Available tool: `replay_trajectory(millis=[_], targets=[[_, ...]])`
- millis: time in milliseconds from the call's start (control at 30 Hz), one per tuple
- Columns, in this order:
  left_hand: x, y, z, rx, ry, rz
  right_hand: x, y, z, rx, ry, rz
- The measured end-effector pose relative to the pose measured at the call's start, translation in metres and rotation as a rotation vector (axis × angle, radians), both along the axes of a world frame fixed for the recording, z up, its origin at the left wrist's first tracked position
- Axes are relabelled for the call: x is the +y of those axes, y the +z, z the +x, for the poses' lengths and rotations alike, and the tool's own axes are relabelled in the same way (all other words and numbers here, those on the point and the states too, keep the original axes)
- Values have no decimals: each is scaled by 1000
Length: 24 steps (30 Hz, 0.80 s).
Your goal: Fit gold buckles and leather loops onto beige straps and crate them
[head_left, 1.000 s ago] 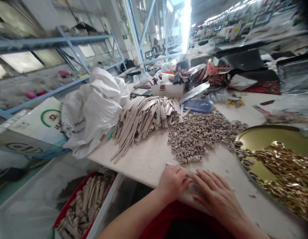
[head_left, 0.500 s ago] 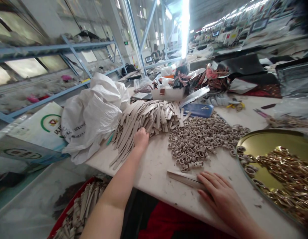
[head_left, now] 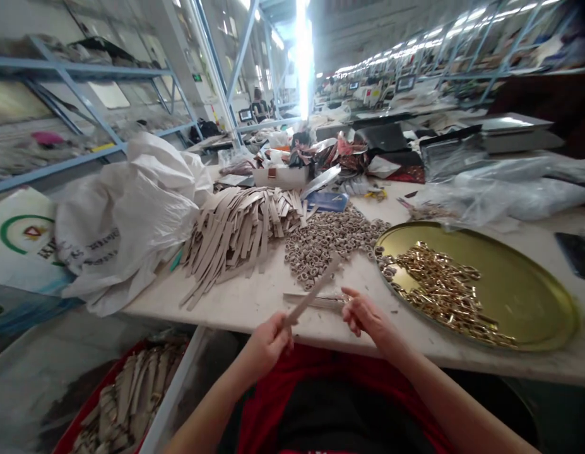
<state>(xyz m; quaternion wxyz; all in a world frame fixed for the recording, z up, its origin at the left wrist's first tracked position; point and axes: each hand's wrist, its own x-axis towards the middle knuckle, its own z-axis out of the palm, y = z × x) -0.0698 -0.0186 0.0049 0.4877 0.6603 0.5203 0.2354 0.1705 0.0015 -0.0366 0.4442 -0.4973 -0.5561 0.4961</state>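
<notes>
My left hand (head_left: 268, 343) grips one end of a beige leather strap (head_left: 311, 296), which slants up and to the right above the white table (head_left: 235, 309). My right hand (head_left: 368, 321) pinches the end of a pale flat strip (head_left: 311, 301) lying low over the tabletop. Ahead of my hands lie a heap of beige straps (head_left: 235, 233) and a pile of small strap loops (head_left: 330, 243). To the right, a round gold tray (head_left: 524, 284) holds gold metal rings (head_left: 438, 290).
A white sack (head_left: 126, 214) bulges at the table's left end, above a red crate (head_left: 117, 372) of straps on the floor. Clear plastic sheeting (head_left: 510, 195) lies at the right. A white box (head_left: 280, 178) and tangled materials stand at the back, with a distant seated person (head_left: 258, 104).
My left hand has come back from the strap heap with a strap in it. My right hand has risen from resting on the strip to pinching its end. The view has swung left.
</notes>
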Motion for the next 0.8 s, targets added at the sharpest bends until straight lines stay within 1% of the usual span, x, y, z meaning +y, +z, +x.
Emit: replay_trajectory(millis=[67,100,133,167,233,267,300,333,367,400,467,533,600,667,733,800], targets=[[-22,4,13,-104,-152,-199,-4,7,-1,180,-34,-112],[-28,5,20,-147,-203,-287,-7,10,-3,207,-49,-134],[-30,5,28,-191,-224,-362,-9,13,-5,199,-41,-144],[-30,5,36,-243,-213,-425,-11,15,-8,163,-2,-143],[-23,5,51,-361,-103,-515,-12,17,-12,36,124,-111],[-18,5,57,-419,-34,-546,-9,18,-11,-47,165,-71],[-13,5,62,-471,28,-569,-4,18,-6,-147,166,-13],[-8,5,65,-514,71,-589,5,18,1,-264,135,51],[-4,4,67,-546,93,-606,17,18,12,-400,59,119],[0,4,67,-565,99,-622,32,17,24,-576,-42,190],[4,3,65,-584,93,-652,65,16,51,-949,-162,242],[7,1,62,-603,87,-684,97,14,71,-1275,-204,258],[11,-2,59,-627,87,-718,121,12,82,-1513,-157,232],[14,-6,58,-650,90,-756,135,11,84,-1658,-61,212],[18,-11,58,-662,95,-800,140,10,82,-1722,10,218],[21,-15,59,-665,107,-843,139,9,80,-1739,30,249]])
